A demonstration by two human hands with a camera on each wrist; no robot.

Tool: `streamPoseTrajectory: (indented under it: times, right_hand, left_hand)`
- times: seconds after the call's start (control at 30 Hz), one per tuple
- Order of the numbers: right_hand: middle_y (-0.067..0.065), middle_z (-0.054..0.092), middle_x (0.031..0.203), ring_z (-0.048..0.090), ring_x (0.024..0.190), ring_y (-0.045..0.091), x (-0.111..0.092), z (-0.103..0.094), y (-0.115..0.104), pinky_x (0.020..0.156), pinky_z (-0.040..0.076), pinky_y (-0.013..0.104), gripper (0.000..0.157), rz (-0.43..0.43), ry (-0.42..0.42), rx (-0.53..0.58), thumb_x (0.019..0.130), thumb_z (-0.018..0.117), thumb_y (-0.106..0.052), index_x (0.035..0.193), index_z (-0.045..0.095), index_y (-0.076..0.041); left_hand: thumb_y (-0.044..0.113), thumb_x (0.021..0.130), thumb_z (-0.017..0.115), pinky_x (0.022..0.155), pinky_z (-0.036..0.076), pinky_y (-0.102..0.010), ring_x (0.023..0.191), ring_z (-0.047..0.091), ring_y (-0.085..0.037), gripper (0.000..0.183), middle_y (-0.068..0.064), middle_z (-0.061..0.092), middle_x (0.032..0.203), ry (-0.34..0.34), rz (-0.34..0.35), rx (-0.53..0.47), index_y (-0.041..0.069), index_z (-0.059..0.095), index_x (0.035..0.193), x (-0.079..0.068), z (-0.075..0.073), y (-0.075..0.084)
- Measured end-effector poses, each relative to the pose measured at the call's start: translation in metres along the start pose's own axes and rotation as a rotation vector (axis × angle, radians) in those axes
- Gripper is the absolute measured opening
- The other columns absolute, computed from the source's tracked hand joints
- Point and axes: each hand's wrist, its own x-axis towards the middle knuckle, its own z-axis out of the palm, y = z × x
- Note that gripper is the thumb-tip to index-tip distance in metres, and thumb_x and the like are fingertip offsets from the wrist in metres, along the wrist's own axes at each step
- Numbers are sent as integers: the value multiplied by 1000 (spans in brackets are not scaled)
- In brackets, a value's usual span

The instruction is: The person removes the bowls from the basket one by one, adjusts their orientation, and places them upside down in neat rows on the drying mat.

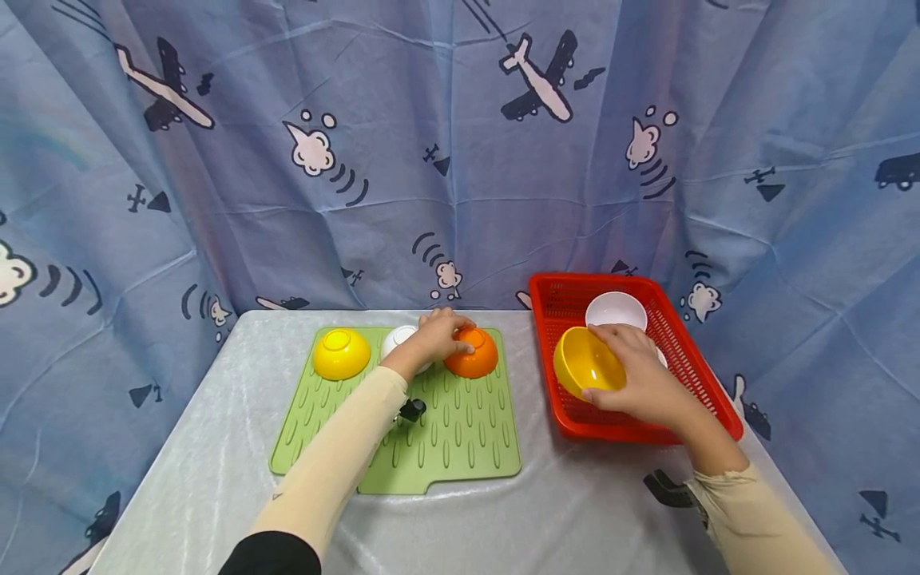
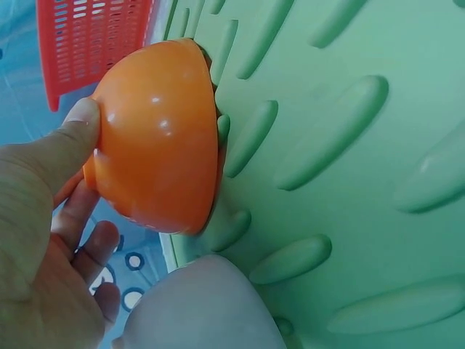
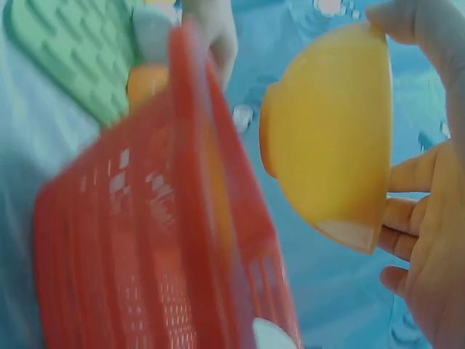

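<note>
On the green drying mat [image 1: 460,447], an orange bowl [image 1: 480,364] sits upside down. My left hand [image 1: 437,339] pinches its raised base between thumb and fingers, with the rim down at the mat in the left wrist view. Beside it, partly hidden by that hand, is an upturned white bowl [image 1: 394,339]. My right hand [image 1: 643,379] grips a yellow bowl [image 3: 330,134] by its rim, thumb on one side and fingers on the other. This bowl is tilted, its hollow facing the hand, above the red basket [image 1: 625,433].
Another yellow bowl [image 1: 341,356] lies upside down at the mat's far left corner. Inside the basket are a white bowl [image 1: 616,310] and a second white piece [image 1: 662,357], mostly hidden by my right hand. A blue patterned curtain [image 1: 402,160] hangs behind the table.
</note>
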Motion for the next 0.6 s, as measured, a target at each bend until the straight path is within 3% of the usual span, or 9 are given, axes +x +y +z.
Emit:
streamPoseTrajectory:
  times: [0.33,0.6]
  right_hand:
    - [11,48,143,35,136,34,12,35,-59,110,26,62,99,-141,-6,43,66,87,-37,151,47,-6]
    - [9,49,144,34,139,32,21,69,-90,112,28,60,102,-212,-34,79,64,87,-44,151,47,-6]
  left_hand:
    - [40,89,79,87,24,-38,101,40,-21,50,0,49,104,14,-9,-25,24,68,135,-1,2,-1]
    - [41,89,78,87,25,-39,102,41,-20,49,0,50,104,34,-9,-5,25,68,134,-1,3,-3]
